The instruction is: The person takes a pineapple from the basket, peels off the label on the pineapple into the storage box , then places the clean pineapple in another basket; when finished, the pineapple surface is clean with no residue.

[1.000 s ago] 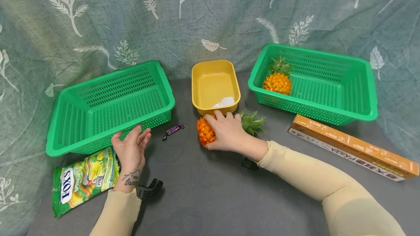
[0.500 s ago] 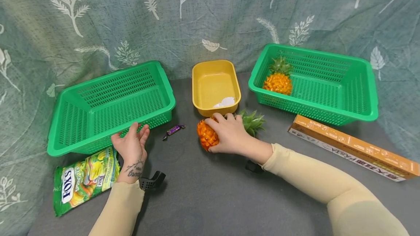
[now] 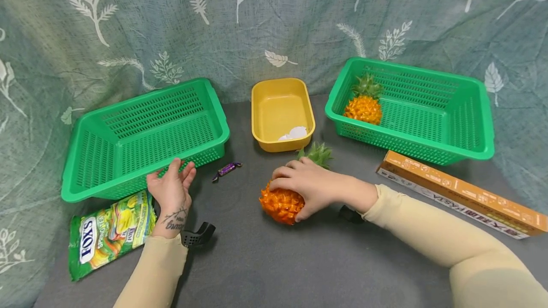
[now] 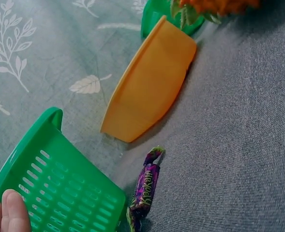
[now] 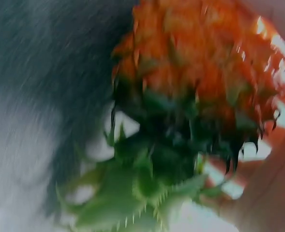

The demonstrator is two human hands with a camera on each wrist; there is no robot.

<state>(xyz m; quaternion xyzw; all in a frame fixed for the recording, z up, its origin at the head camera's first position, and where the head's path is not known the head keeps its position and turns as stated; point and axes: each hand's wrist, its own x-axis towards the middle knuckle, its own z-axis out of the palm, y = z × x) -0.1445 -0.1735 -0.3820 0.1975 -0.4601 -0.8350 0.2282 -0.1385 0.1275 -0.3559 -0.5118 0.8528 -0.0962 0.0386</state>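
My right hand (image 3: 314,187) grips an orange pineapple (image 3: 280,205) from above, just in front of the yellow tub. Its green leaves (image 3: 318,155) point away toward the tub, and part of the fruit is hidden under the palm. Blurred in the right wrist view, the pineapple (image 5: 200,63) fills much of the picture with fingers curled round it. On the other side, my left hand (image 3: 171,188) is at the front rim of the left green basket (image 3: 188,153), its fingers loosely extended and holding nothing. A purple wrapped candy (image 3: 227,170) lies right of that hand.
A yellow tub (image 3: 280,103) with white pieces (image 3: 296,132) inside stands at the back middle. Another pineapple (image 3: 363,110) sits in the right green basket (image 3: 428,149). An orange pasta box (image 3: 462,194) lies at right, a green FOX'S candy bag (image 3: 113,234) at left.
My right hand has drawn the pineapple toward the front, away from the yellow tub, and turned it so the leaves point more to the back. My left hand stays nearly still.
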